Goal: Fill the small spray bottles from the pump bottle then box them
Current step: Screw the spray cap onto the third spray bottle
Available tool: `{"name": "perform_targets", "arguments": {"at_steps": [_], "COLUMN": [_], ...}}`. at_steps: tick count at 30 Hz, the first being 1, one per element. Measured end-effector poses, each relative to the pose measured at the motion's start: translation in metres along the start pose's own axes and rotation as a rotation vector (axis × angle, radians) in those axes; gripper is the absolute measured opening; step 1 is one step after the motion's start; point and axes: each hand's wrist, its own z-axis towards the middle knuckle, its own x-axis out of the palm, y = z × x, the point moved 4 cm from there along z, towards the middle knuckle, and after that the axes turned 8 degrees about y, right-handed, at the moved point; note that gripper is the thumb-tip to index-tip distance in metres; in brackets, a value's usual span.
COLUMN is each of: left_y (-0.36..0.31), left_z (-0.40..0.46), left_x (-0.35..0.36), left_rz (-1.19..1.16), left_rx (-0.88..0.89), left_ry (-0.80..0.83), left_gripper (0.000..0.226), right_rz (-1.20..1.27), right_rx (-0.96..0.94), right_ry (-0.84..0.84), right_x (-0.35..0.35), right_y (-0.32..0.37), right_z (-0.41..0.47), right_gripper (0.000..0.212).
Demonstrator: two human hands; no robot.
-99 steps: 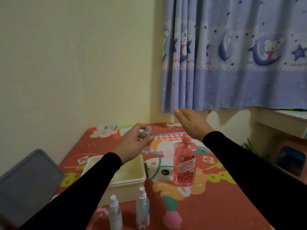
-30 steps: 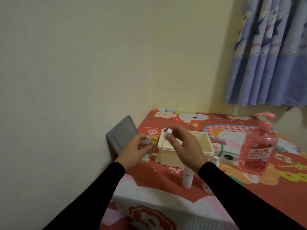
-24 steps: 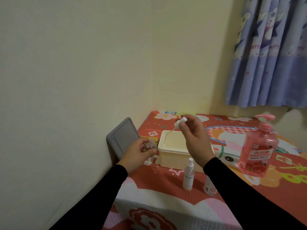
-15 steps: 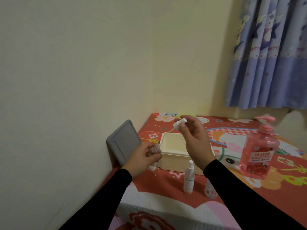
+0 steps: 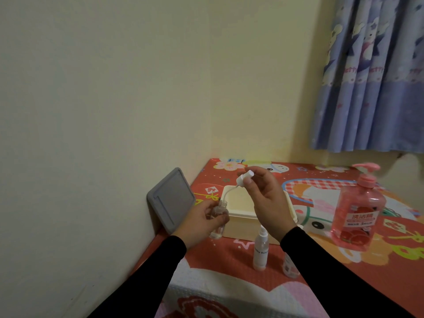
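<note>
My left hand [image 5: 199,222] grips a small clear spray bottle [image 5: 219,218] with its neck uncovered, held just left of the cream box [image 5: 238,222]. My right hand [image 5: 267,200] pinches the white spray head [image 5: 244,179] above the box; its thin dip tube curves down to the bottle's mouth. A pink pump bottle [image 5: 358,214] stands at the right. Two more small spray bottles stand near the table's front: a white capped one [image 5: 261,250] and one [image 5: 290,267] half hidden behind my right sleeve.
A grey lid [image 5: 172,200] leans against the wall left of the box. The table [image 5: 344,283] has a red cartoon cloth and sits in a room corner. A blue patterned curtain [image 5: 371,76] hangs at the upper right.
The spray head has come out of the small bottle: my right hand lifted it up above the box, tube trailing. The left hand with the bottle shifted slightly toward the box.
</note>
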Motion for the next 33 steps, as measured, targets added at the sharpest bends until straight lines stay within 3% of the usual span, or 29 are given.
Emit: {"name": "perform_targets", "arguments": {"at_steps": [7,17,29,33], "left_y": [-0.003,-0.019,-0.029,-0.031], "left_z": [0.001,0.003,0.005,0.006], "left_x": [0.004,0.015,0.025,0.027], "left_rz": [-0.04,-0.045,-0.095,-0.108], "left_rx": [0.02,0.097,0.122,0.109], "left_ry": [0.017,0.061,0.127,0.154], "left_gripper": [0.039,0.024,0.023,0.033], "right_rz": [-0.041,-0.036,-0.028,-0.036], "right_rx": [0.094,0.271,0.307,0.321], "right_ry": [0.068,0.194,0.309,0.332], "right_x": [-0.001,-0.009,-0.022,-0.026], "right_y": [-0.016,-0.026,-0.014,-0.013], "right_z": [-0.003,-0.002,0.001,0.003], "right_gripper": [0.015,0.023,0.025,0.028]}}
